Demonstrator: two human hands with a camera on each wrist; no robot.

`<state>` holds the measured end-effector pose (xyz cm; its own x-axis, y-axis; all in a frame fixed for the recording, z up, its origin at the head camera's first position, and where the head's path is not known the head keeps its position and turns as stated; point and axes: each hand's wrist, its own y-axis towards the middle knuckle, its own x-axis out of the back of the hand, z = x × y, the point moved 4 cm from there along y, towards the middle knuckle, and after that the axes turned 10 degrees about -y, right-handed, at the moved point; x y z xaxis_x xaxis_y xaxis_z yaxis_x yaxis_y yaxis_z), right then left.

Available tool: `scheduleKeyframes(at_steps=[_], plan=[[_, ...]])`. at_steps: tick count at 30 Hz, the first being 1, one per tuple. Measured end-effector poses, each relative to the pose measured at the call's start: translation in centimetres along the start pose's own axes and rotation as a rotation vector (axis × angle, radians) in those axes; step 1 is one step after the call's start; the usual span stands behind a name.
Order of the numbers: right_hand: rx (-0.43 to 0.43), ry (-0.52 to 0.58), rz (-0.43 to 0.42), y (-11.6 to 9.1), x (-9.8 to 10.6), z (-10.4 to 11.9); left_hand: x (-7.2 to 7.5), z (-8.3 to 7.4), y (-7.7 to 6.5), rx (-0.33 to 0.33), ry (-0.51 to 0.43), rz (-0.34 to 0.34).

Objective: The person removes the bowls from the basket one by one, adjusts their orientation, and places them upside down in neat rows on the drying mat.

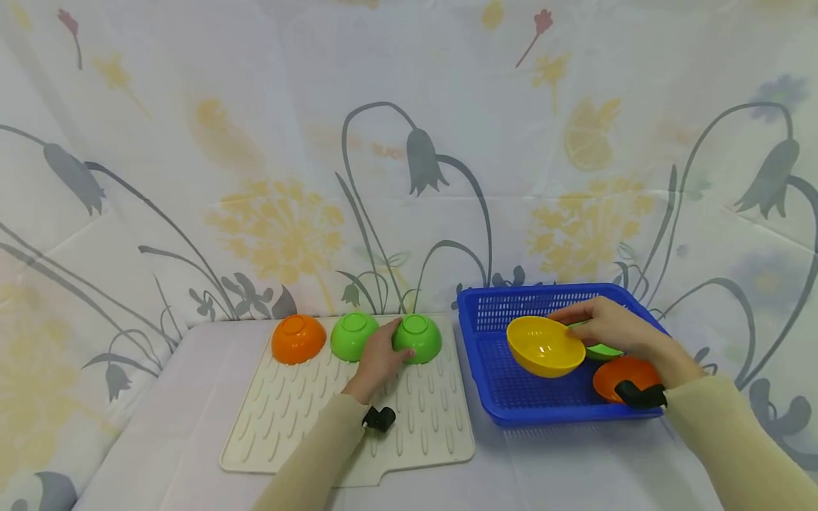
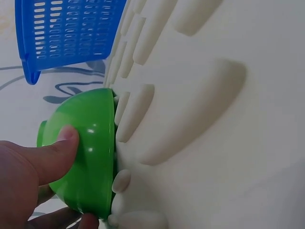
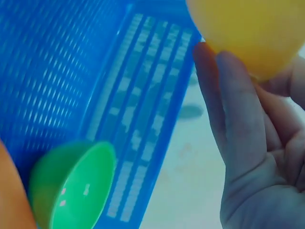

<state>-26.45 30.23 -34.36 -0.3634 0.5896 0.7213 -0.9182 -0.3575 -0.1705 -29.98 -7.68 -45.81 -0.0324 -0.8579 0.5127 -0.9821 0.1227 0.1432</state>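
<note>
My left hand (image 1: pixel 378 360) grips an upside-down green bowl (image 1: pixel 424 339) at the back right of the cream drying mat (image 1: pixel 300 419). In the left wrist view the thumb lies on the side of this green bowl (image 2: pixel 93 138), other fingers reach round below, and its rim is down at the mat's ridges. Over the blue basket (image 1: pixel 524 414), my right hand (image 1: pixel 607 325) holds a yellow bowl (image 1: pixel 543 348) by its edge, tilted with the inside showing. Fingers press the outside of the yellow bowl (image 3: pixel 252 33) in the right wrist view.
Another upside-down green bowl (image 1: pixel 348 338) and an orange bowl (image 1: pixel 297 341) stand in a row along the mat's back edge. Inside the basket, at its right, are an orange bowl (image 1: pixel 620 376) and a green bowl (image 3: pixel 86 191). A floral cloth (image 1: pixel 268 142) hangs behind.
</note>
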Motion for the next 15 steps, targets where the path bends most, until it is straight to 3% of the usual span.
scheduleKeyframes(at_steps=[11,15], plan=[[0.031,0.056,-0.085,-0.7,-3.9,4.3,0.0,-0.1,0.1,0.026,0.012,0.023],[0.053,0.103,-0.105,-1.0,-5.6,5.7,0.8,-0.7,-0.3,0.052,-0.016,0.047]])
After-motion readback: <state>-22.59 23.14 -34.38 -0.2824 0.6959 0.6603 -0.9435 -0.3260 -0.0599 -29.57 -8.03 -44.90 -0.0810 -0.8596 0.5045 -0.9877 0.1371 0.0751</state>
